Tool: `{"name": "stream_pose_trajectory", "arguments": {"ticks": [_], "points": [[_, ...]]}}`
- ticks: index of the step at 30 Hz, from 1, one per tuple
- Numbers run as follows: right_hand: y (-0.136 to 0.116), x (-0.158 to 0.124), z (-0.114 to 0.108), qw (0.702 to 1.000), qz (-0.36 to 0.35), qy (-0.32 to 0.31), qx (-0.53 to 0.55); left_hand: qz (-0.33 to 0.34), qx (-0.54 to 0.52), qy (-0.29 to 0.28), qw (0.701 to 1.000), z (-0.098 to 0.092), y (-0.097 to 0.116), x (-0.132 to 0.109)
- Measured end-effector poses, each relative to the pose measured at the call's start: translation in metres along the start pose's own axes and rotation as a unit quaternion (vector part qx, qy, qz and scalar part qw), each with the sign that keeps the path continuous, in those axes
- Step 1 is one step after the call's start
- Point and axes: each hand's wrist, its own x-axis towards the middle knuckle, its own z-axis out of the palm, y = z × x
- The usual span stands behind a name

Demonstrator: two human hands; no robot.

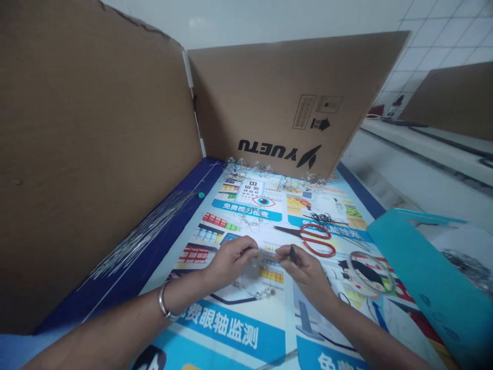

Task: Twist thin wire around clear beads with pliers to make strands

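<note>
Through the head camera I have both hands at the middle of the table, just apart from each other. The fingers of the left hand (pixel 233 261) are closed in a pinch, thumb against forefinger, on a fine beaded strand (pixel 265 293). The strand's clear, rounded beads lie below and between the hands; the stretch running from fingertip to fingertip is too blurred for me to follow. The fingers of the right hand (pixel 302 267) are curled shut around a small dark tool (pixel 293 254), its tip poking up beside the forefinger; I cannot tell what kind it is. A smooth silvery bangle (pixel 164 300) circles the left wrist.

Just beyond the right hand I see scissors (pixel 318 239) with dark blades and glossy red loop handles, near a tangle of black wire (pixel 322 218). A pale, round coil (pixel 372 272) lies to the right, short of a turquoise box (pixel 416 298) that holds a glinting, tangled heap (pixel 468 264). Thin, straight, silvery rods (pixel 154 226) spread along the dark blue left edge. A printed sheet (pixel 265 329) covers the middle, and matte brown cardboard panels (pixel 262 92) stand upright behind and to the left.
</note>
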Motion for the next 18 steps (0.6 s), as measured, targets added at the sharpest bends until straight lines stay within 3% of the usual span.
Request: {"name": "stream_pose_trajectory", "arguments": {"ticks": [3, 7, 10, 15, 18], "points": [[-0.004, -0.001, -0.001, 0.999, -0.027, 0.005, -0.045, -0.014, -0.022, 0.012, 1.000, 0.001, -0.001, 0.000], [-0.007, -0.002, -0.005, 0.997, 0.028, 0.044, -0.051, -0.028, -0.024, 0.028, 0.999, 0.000, -0.001, 0.001], [-0.011, -0.003, -0.011, 0.997, 0.042, 0.030, -0.051, -0.039, -0.018, 0.042, 0.998, 0.000, -0.002, 0.000], [-0.012, -0.008, -0.013, 0.989, 0.009, 0.006, -0.144, -0.044, -0.014, 0.056, 0.997, 0.000, -0.004, 0.000], [-0.011, -0.014, -0.007, 0.977, -0.070, -0.001, -0.203, -0.040, -0.014, 0.064, 0.997, 0.000, -0.004, 0.001]]}}
